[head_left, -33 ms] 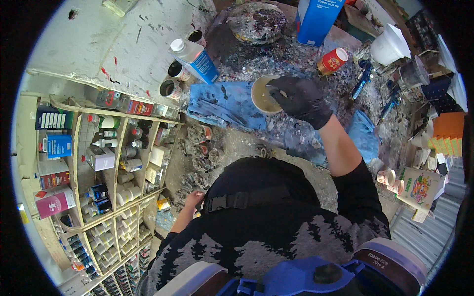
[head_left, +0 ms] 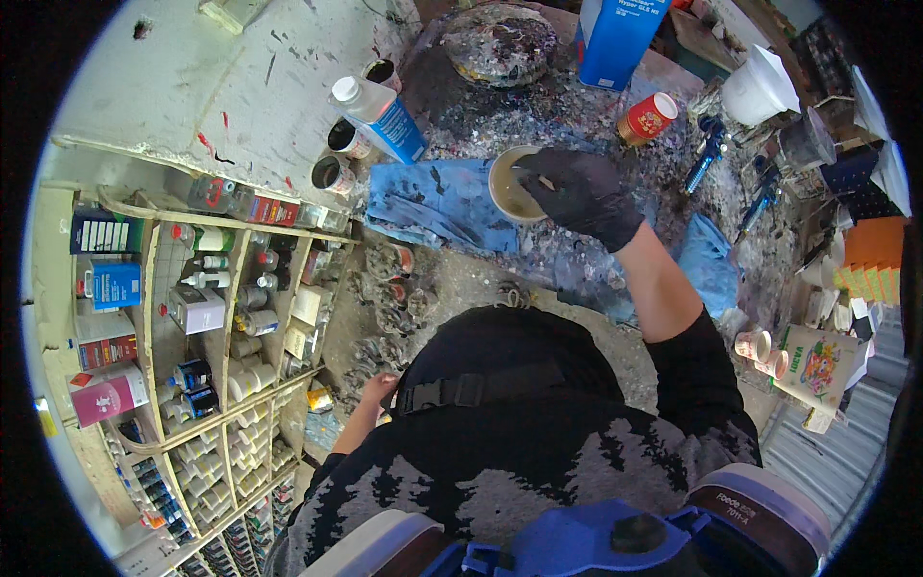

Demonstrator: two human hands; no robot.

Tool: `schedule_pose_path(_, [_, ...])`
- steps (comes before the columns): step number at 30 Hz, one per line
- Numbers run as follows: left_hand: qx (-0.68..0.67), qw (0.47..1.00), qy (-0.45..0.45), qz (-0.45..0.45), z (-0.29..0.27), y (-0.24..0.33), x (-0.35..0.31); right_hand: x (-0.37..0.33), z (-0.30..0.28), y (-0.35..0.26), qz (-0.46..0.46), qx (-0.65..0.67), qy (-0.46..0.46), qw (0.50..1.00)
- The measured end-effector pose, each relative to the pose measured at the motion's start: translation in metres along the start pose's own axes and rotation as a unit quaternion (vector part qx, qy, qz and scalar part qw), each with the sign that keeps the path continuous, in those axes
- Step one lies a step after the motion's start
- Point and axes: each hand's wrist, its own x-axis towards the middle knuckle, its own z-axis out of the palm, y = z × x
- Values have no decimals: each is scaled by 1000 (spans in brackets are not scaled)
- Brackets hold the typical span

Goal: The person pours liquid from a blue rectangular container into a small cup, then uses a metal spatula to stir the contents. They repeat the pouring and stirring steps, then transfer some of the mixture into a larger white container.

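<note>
My right hand (head_left: 582, 197), in a black glove, is over the near right rim of a pale cup (head_left: 516, 197) holding murky yellowish liquid. Its fingers are bunched, and a short light-brown end, like that of a thin stick (head_left: 546, 181), pokes out between them. Most of this piece is hidden by the glove. The cup stands at the right end of a paint-stained blue cloth (head_left: 442, 204) on the workbench. Low beside my body, my bare left hand (head_left: 382, 387) hangs away from the bench, its fingers mostly hidden.
Left of the cup stand a clear bottle with a blue label (head_left: 389, 120) and several dark-stained cups (head_left: 333, 174). A blue can (head_left: 612, 48), a red cup (head_left: 649, 117) and blue spray guns (head_left: 709, 154) are farther right. Shelves of bottles and tins (head_left: 202, 308) line the left side.
My right hand has shifted very slightly at the cup's rim. Nothing else has visibly moved.
</note>
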Motion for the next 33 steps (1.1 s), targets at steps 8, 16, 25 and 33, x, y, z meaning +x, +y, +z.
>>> schedule_pose_path(8, [8,1000,4,-5,-18,60,-27,15,-5,13,113,-88,-41,989])
schedule_pose_path(16, [59,995,-13,82,17,12,11,2,1,-11,-9,-26,-18,999])
schedule_pose_path(25, [-14,999,-37,6,-1,55,-20,13,-11,16,34,-79,7,996])
schedule_pose_path(33, [-36,997,-25,71,29,-12,-5,-2,-5,-5,68,32,16,997])
